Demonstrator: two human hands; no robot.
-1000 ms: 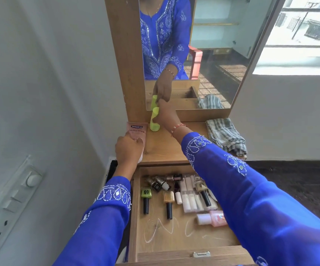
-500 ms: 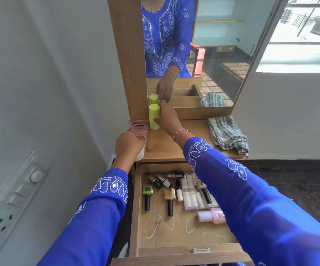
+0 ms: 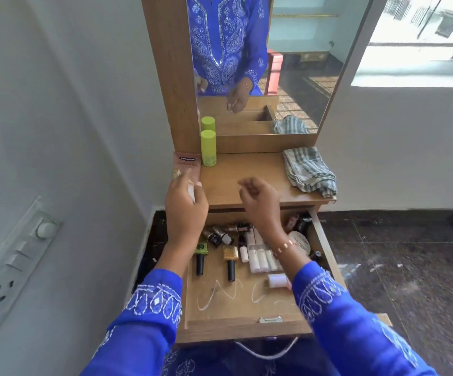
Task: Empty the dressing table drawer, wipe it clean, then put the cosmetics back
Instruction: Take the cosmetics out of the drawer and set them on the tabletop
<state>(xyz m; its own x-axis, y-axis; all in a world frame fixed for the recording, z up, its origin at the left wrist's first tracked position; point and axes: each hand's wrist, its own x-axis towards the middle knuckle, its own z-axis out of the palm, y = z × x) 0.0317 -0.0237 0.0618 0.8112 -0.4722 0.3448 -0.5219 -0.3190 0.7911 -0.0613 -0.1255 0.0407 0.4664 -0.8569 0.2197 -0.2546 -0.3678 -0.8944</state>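
tabletop (image 3: 249, 169): green bottle (image 3: 208, 147) | drawer (image 3: 244, 325): cosmetics (image 3: 257, 253), approx. dozen

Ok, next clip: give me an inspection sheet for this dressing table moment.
Surface: wooden tabletop, mirror behind.
Job's things: green bottle upright by the mirror; pink tube at the left edge; open drawer holding nail polishes, white tubes and chalky marks.
Clutter: checked cloth on the tabletop's right.
Hands: left hand holds the pink tube; right hand empty, loosely curled.
Cables: nothing seen.
Surroundings: switch panel, dark floor.
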